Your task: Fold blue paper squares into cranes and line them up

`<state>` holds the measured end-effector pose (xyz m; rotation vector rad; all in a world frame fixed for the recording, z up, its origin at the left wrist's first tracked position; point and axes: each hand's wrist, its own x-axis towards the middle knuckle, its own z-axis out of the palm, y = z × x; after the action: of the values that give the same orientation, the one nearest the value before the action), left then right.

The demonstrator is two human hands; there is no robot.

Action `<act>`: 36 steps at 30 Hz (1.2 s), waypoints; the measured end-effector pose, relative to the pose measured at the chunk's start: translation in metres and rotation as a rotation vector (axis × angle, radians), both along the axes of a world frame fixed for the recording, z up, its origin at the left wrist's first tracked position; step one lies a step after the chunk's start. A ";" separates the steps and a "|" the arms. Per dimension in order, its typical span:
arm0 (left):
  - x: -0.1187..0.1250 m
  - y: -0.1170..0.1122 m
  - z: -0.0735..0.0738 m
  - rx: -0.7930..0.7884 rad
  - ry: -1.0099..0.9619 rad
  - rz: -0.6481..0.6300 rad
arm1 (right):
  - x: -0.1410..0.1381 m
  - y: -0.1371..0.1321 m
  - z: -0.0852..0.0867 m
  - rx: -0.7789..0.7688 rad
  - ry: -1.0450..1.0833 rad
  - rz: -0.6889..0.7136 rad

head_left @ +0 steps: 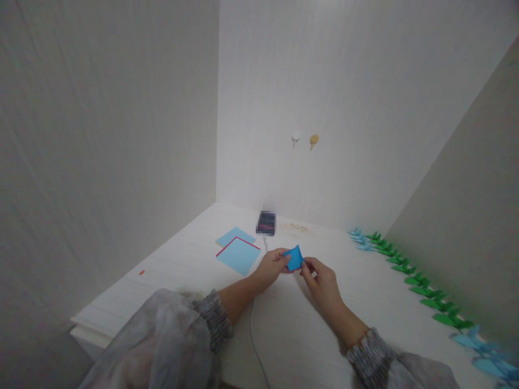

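Observation:
A small piece of folded blue paper [295,258] is held up over the white table, between my two hands. My left hand [271,269] pinches its left side, thumb in front and fingers behind. At its right corner, the thumb and fingertips of my right hand [322,278] are closed on the paper's edge. The paper has a point standing up at the top; its back side is hidden. To the left of my left hand lie flat light blue paper sheets [238,256], the front one with a red edge.
A phone [266,223] stands near the back wall, with a pale cable [252,324] running toward me. Folded green paper figures [419,280] and light blue ones [482,351] line the right side. An orange scrap [141,272] lies left. Two hooks [314,139] are on the wall.

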<state>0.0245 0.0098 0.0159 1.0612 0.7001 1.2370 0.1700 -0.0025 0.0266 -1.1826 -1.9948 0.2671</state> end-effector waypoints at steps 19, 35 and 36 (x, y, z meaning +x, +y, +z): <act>-0.003 -0.003 -0.002 0.051 -0.023 -0.017 | 0.008 0.006 -0.004 0.418 -0.258 -0.046; -0.002 -0.003 0.003 0.023 -0.036 0.012 | 0.008 0.004 0.012 0.676 -0.601 -0.107; -0.002 -0.003 0.002 0.046 -0.010 0.015 | 0.008 0.004 0.012 0.665 -0.595 -0.108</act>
<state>0.0225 0.0073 0.0181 1.0880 0.6757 1.2756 0.1776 0.0016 0.0387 -0.9765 -2.2225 -0.8368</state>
